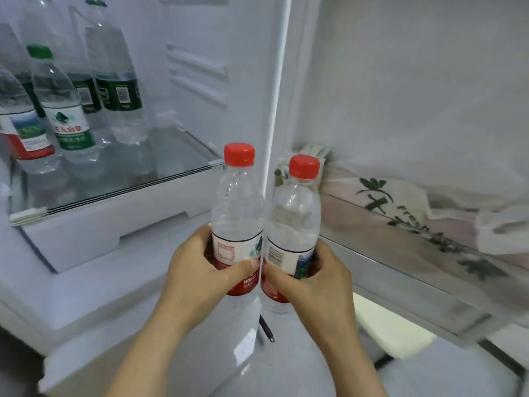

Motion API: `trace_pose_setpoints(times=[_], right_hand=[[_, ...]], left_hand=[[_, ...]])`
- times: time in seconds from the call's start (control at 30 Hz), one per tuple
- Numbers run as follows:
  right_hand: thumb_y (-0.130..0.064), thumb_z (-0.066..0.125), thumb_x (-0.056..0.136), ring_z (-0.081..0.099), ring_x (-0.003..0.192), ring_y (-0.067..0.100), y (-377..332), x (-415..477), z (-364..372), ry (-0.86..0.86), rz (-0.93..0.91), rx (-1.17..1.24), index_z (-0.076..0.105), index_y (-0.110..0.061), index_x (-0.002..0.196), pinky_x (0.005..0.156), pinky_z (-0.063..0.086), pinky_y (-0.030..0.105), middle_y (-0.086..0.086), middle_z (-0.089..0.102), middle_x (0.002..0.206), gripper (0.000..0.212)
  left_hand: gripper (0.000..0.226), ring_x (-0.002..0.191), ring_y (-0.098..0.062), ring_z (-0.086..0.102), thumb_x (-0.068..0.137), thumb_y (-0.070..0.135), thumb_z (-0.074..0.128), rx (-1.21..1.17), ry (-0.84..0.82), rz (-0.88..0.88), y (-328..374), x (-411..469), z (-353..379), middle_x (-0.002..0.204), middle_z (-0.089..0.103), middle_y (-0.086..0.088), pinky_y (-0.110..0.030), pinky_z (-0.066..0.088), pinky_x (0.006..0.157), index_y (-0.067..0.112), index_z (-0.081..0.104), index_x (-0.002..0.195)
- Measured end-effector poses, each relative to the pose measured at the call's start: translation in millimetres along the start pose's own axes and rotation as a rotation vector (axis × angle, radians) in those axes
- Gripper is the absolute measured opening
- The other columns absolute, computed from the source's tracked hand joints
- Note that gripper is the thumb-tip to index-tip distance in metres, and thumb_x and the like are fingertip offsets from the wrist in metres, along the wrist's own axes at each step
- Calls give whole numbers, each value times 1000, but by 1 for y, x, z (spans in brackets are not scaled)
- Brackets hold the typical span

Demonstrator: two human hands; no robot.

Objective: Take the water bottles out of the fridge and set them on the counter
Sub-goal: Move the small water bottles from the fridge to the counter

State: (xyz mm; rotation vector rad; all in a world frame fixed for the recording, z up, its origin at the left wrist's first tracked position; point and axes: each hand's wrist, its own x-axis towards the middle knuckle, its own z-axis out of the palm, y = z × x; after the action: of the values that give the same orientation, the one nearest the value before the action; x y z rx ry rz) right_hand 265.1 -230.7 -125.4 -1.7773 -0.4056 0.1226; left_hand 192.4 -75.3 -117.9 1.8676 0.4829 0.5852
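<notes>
Centrally, two upright red-capped water bottles touch side by side in front of the open fridge. The left hand (197,270) grasps the left bottle (236,213) around its label; the right hand (312,277) grasps the right bottle (294,219) likewise. Behind, on the glass shelf (160,164), stand a green-capped bottle (61,101) and other bottles. A printed bag (400,202) lies at right.

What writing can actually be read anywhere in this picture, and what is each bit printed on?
"农夫山泉": green-capped bottle on the fridge shelf.
"NONGF": cut-off white letters on the red label of the bottle in the left hand.
"Fresh": bag in the door compartment.
Too small or blurred: barcodes and fine print on the bottle in the right hand and the dark-labelled bottles at the back.
</notes>
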Motion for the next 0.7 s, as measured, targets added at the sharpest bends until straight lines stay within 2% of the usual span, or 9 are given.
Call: trace_pose_setpoints(times=[0.1, 0.27, 0.37, 0.47, 0.53, 0.63, 0.7], right_hand=[[-24, 87, 62, 70, 73, -3, 10, -15, -38, 95, 30, -33, 66, -31, 93, 64, 57, 19, -25, 73, 81, 38], [-25, 86, 60, 71, 76, 0, 30, -52, -110, 271, 101, -78, 65, -33, 94, 70, 60, 30, -23, 74, 82, 40], [-25, 85, 60, 69, 73, 3, 41, -84, -162, 408, 133, -130, 66, -31, 89, 66, 58, 29, -18, 73, 79, 35], [-26, 82, 62, 69, 72, 5, 49, -121, -214, 524, 172, -182, 66, -29, 89, 66, 59, 33, -14, 73, 78, 31], [-24, 84, 62, 69, 70, 4, 52, -147, -248, 619, 188, -195, 66, -28, 88, 63, 58, 29, -15, 73, 77, 32], [-23, 88, 63, 69, 73, -2, 55, -187, -293, 731, 203, -183, 67, -30, 91, 58, 52, 14, -21, 72, 81, 36], [-27, 89, 63, 69, 76, -4, 57, -215, -319, 797, 209, -184, 67, -30, 94, 60, 53, 13, -21, 72, 84, 39]], left_hand=[[45, 78, 11, 65, 62, 12, 85, -23, -121, 36, 14, -9, 34, 84, 67, 35, -4, 47, 58, 36, 61, 91], [47, 81, 8, 67, 62, 12, 86, -65, -323, 60, 40, -32, 102, 88, 70, 29, -10, 50, 62, 37, 61, 92], [45, 79, 8, 67, 62, 12, 86, -83, -445, 90, 61, -57, 150, 86, 70, 30, -9, 51, 60, 36, 62, 91], [45, 79, 8, 67, 62, 12, 86, -81, -574, 122, 82, -92, 198, 87, 71, 28, -13, 49, 65, 36, 63, 92], [46, 79, 7, 67, 61, 13, 87, -90, -672, 137, 98, -118, 228, 87, 71, 26, -14, 49, 66, 34, 64, 94], [45, 79, 8, 67, 62, 15, 87, -100, -788, 185, 118, -158, 267, 86, 72, 24, -10, 49, 64, 35, 63, 94], [44, 79, 7, 67, 63, 14, 87, -112, -848, 219, 131, -184, 290, 86, 71, 24, -10, 50, 62, 36, 63, 93]])
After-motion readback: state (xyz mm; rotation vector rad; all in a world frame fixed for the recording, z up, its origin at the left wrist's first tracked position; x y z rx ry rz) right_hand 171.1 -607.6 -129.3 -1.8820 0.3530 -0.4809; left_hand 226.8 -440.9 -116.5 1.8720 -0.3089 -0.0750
